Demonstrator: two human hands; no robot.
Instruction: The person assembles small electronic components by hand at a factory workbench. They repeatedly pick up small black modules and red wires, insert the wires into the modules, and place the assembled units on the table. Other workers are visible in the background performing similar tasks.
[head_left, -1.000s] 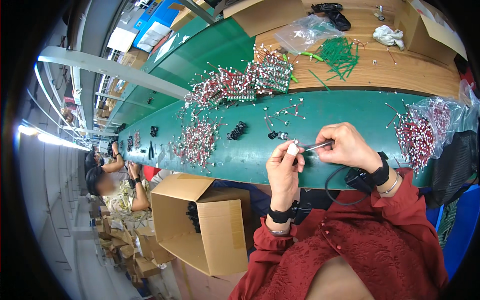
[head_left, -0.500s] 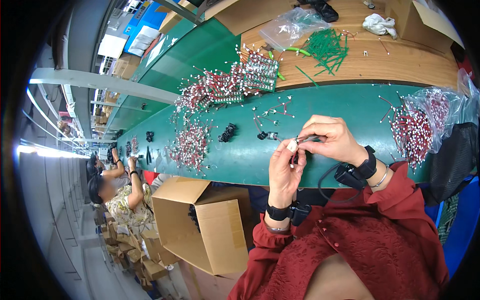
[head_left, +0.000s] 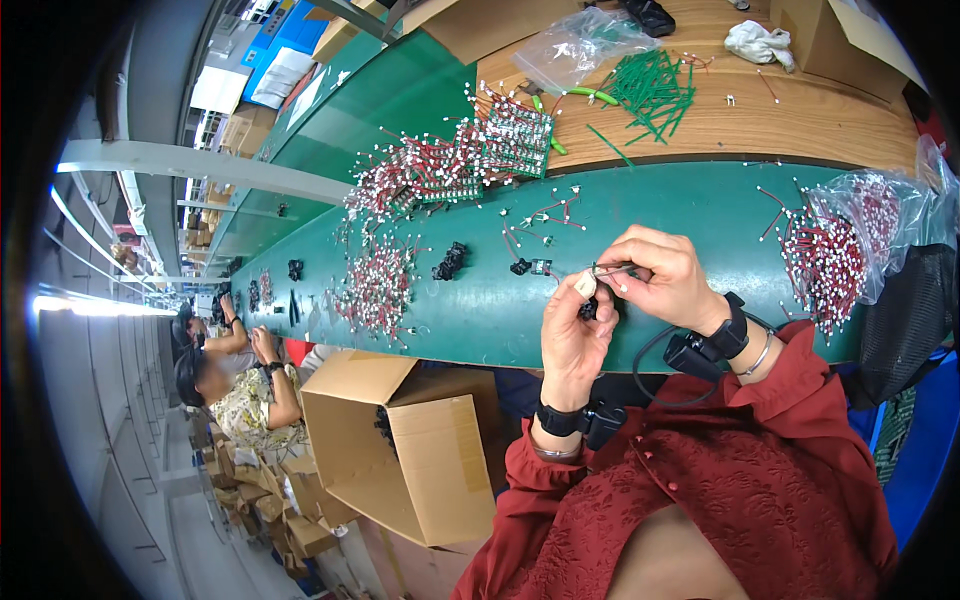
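Note:
My left hand point(head_left: 572, 345) is closed round a small black part point(head_left: 588, 309), partly hidden by the fingers. A white cover sits at its thumb tip. Meeting it from the right, my right hand point(head_left: 662, 272) pinches a thin dark tool point(head_left: 622, 271), perhaps tweezers, mostly covered by the fingers. A thin red wire shows between the fingertips. Just left of the hands, a small circuit board point(head_left: 542, 267) lies on the green bench beside a black part point(head_left: 520, 266). Beyond it are a few loose red wires with white connectors point(head_left: 558, 212).
Piles of red-wired connectors point(head_left: 375, 285) and wired boards point(head_left: 515, 140) lie to the left and back. A bag of wired connectors point(head_left: 825, 265) is at right. Green strips point(head_left: 650, 90) rest on the wooden surface. An open carton point(head_left: 440, 470) stands below left; co-workers sit far left.
Both hands stay close together, with only small shifts of the fingers. The dark tool shows less than before. A co-worker's hand at far left has moved slightly.

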